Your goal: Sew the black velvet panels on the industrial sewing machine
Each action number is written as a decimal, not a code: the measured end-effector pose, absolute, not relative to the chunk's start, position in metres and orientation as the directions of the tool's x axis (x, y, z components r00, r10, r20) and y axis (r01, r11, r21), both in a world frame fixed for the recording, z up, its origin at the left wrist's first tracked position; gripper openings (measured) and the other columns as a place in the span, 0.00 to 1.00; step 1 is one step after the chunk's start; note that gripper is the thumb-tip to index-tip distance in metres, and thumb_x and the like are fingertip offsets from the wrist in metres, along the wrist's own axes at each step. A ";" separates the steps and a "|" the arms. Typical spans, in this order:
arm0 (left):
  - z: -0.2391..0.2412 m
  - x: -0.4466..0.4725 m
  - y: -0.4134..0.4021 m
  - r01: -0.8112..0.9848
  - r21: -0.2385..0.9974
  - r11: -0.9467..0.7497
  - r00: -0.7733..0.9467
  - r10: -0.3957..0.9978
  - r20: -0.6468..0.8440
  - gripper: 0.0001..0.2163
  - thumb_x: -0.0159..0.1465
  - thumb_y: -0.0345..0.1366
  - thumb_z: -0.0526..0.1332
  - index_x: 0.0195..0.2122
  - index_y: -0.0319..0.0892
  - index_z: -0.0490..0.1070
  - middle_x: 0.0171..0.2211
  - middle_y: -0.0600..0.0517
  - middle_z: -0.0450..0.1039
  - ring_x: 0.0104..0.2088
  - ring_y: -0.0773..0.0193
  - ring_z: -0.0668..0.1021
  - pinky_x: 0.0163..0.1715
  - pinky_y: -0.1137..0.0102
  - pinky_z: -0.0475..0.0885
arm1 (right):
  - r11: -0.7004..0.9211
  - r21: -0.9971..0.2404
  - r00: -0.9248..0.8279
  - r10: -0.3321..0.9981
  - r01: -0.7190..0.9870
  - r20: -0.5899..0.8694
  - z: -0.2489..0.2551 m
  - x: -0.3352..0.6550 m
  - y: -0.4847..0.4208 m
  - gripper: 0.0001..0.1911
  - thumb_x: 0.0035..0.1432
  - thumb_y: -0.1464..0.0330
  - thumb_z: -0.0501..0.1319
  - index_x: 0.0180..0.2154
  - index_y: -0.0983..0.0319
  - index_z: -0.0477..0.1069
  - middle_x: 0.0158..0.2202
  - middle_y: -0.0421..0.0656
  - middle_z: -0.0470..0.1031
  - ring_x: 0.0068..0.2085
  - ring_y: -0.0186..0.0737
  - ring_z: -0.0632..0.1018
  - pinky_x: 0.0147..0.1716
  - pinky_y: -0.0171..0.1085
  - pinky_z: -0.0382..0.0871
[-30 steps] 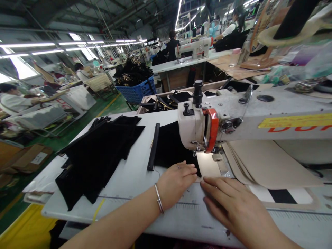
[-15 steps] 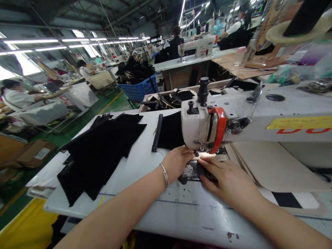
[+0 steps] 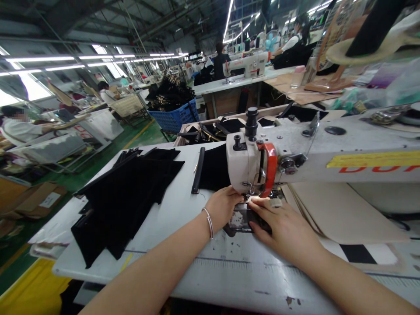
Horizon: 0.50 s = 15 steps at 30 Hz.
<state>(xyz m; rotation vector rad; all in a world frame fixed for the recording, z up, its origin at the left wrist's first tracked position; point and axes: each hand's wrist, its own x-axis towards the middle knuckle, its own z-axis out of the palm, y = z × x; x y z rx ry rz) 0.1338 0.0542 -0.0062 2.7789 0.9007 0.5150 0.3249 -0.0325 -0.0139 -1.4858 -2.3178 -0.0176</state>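
A white sewing machine [image 3: 251,164] with an orange lever guard stands before me. My left hand [image 3: 223,203], a silver bangle at its wrist, is left of the presser foot, fingers closed together on the edge of a small beige fabric piece [image 3: 257,199] at the needle. Fingers stretched out, my right hand [image 3: 278,218] lies flat, its tips on the same piece from the right. The hands hide most of it. Behind the left hand lies black fabric [image 3: 215,168] with a black zipper strip [image 3: 198,170] along its edge.
A stack of black fabric pieces [image 3: 127,197] lies left on the white table [image 3: 170,218]. Beige panels [image 3: 348,210] sit under the machine arm. Beyond the table are a tray of black zippered pieces [image 3: 213,129] and a blue crate [image 3: 173,117]. Several people work farther back.
The view has shifted slightly, so the machine sits a little lower and farther left. Both hands stay at the needle, with the beige piece only slightly moved, if at all.
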 end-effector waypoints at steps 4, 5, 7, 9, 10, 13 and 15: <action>-0.010 0.131 0.053 0.522 0.285 -0.804 0.767 0.589 0.256 0.10 0.62 0.23 0.58 0.41 0.40 0.74 0.44 0.50 0.75 0.46 0.63 0.75 0.50 0.68 0.71 | 0.459 -0.173 -0.376 0.851 0.871 0.367 -0.017 0.326 -0.036 0.20 0.60 0.65 0.55 0.54 0.62 0.68 0.50 0.48 0.72 0.49 0.47 0.72 0.49 0.49 0.66; -0.011 0.131 0.053 0.515 0.290 -0.807 0.769 0.584 0.261 0.10 0.62 0.23 0.58 0.41 0.40 0.74 0.44 0.50 0.75 0.46 0.63 0.75 0.50 0.68 0.70 | 0.465 -0.167 -0.378 0.843 0.869 0.383 -0.018 0.325 -0.036 0.20 0.60 0.65 0.55 0.54 0.61 0.68 0.50 0.47 0.72 0.48 0.46 0.72 0.48 0.49 0.67; -0.013 0.131 0.053 0.507 0.302 -0.807 0.764 0.583 0.275 0.10 0.62 0.23 0.57 0.41 0.40 0.75 0.45 0.50 0.75 0.47 0.63 0.75 0.50 0.68 0.70 | 0.471 -0.154 -0.379 0.832 0.869 0.406 -0.020 0.323 -0.037 0.20 0.61 0.66 0.55 0.54 0.61 0.67 0.51 0.48 0.71 0.47 0.46 0.73 0.47 0.49 0.68; -0.013 0.132 0.053 0.521 0.322 -0.791 0.742 0.606 0.287 0.11 0.63 0.22 0.56 0.41 0.40 0.75 0.44 0.50 0.75 0.47 0.63 0.75 0.50 0.69 0.70 | 0.473 -0.141 -0.382 0.826 0.870 0.414 -0.019 0.322 -0.038 0.21 0.60 0.67 0.55 0.55 0.61 0.67 0.51 0.48 0.71 0.47 0.46 0.73 0.47 0.49 0.68; -0.013 0.132 0.052 0.532 0.331 -0.779 0.727 0.621 0.292 0.12 0.63 0.22 0.55 0.41 0.41 0.75 0.44 0.50 0.75 0.47 0.64 0.75 0.50 0.69 0.70 | 0.476 -0.135 -0.386 0.822 0.869 0.420 -0.018 0.323 -0.040 0.21 0.60 0.68 0.55 0.55 0.62 0.67 0.51 0.48 0.71 0.47 0.46 0.73 0.47 0.49 0.69; -0.009 0.130 0.047 0.566 0.336 -0.753 0.681 0.657 0.323 0.10 0.64 0.27 0.57 0.45 0.41 0.73 0.46 0.49 0.73 0.48 0.62 0.73 0.51 0.66 0.70 | 0.478 -0.122 -0.385 0.813 0.870 0.437 -0.012 0.340 -0.050 0.19 0.60 0.67 0.56 0.53 0.60 0.68 0.50 0.46 0.72 0.48 0.43 0.73 0.48 0.47 0.69; -0.008 0.127 0.045 0.617 0.303 -0.726 0.646 0.687 0.333 0.11 0.63 0.35 0.61 0.47 0.42 0.72 0.48 0.47 0.71 0.50 0.58 0.71 0.51 0.61 0.69 | 0.438 -0.125 -0.337 0.818 0.890 0.465 -0.012 0.365 -0.059 0.18 0.61 0.64 0.55 0.53 0.57 0.68 0.51 0.44 0.72 0.50 0.43 0.73 0.49 0.47 0.68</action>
